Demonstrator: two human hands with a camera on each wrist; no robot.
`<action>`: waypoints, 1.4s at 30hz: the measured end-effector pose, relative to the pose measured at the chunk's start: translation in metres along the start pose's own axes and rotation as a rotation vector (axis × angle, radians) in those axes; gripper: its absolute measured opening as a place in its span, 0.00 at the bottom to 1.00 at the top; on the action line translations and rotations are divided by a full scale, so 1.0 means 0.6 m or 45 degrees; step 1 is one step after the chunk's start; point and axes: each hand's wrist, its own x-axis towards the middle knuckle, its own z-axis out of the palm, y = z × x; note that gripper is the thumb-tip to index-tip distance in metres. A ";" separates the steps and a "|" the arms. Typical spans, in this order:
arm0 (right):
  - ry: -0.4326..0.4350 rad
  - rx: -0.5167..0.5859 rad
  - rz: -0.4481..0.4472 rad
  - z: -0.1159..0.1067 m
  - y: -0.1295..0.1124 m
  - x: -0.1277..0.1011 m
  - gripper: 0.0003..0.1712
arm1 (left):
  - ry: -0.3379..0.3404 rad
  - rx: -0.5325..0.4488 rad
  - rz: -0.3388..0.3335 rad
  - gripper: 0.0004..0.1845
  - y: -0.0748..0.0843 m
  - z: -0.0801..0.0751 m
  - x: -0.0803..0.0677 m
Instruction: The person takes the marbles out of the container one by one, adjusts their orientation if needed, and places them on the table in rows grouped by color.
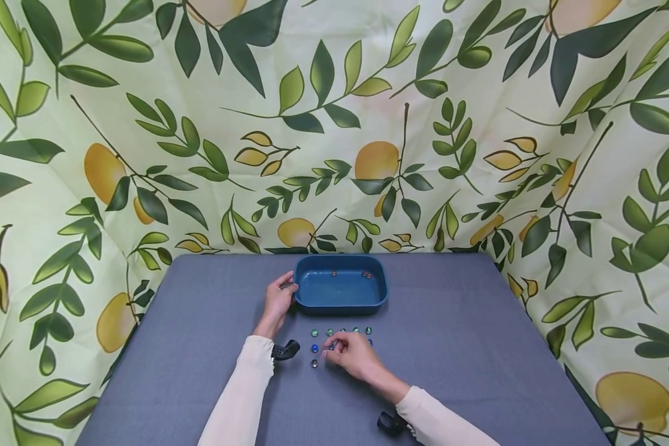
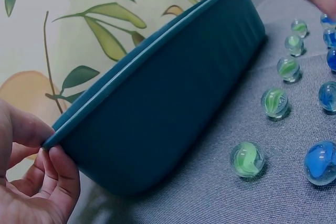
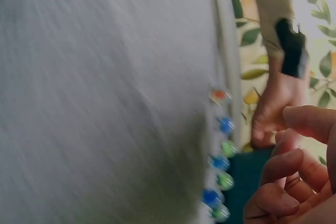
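Note:
A dark blue tray (image 1: pixel 340 305) sits at the far middle of the grey table, with two marbles (image 1: pixel 367 274) lying by its far wall. My left hand (image 1: pixel 287 286) grips the tray's left rim; the left wrist view shows the thumb and fingers (image 2: pixel 58 166) pinching the tray's (image 2: pixel 173 103) corner edge. Several green and blue marbles (image 1: pixel 314 333) lie in rows just in front of the tray. My right hand (image 1: pixel 334 348) hovers over them with curled fingers (image 3: pixel 286 161). Whether it holds a marble is hidden.
The grey table (image 1: pixel 457 334) is enclosed by leaf-and-lemon patterned cloth (image 1: pixel 368 124) behind and on both sides. In the blurred right wrist view a line of marbles (image 3: pixel 220 156) runs toward the left hand (image 3: pixel 270 114).

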 end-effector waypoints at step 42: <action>0.427 -0.057 0.030 -0.155 -0.010 0.204 0.15 | 0.008 0.005 -0.004 0.25 0.004 0.002 -0.007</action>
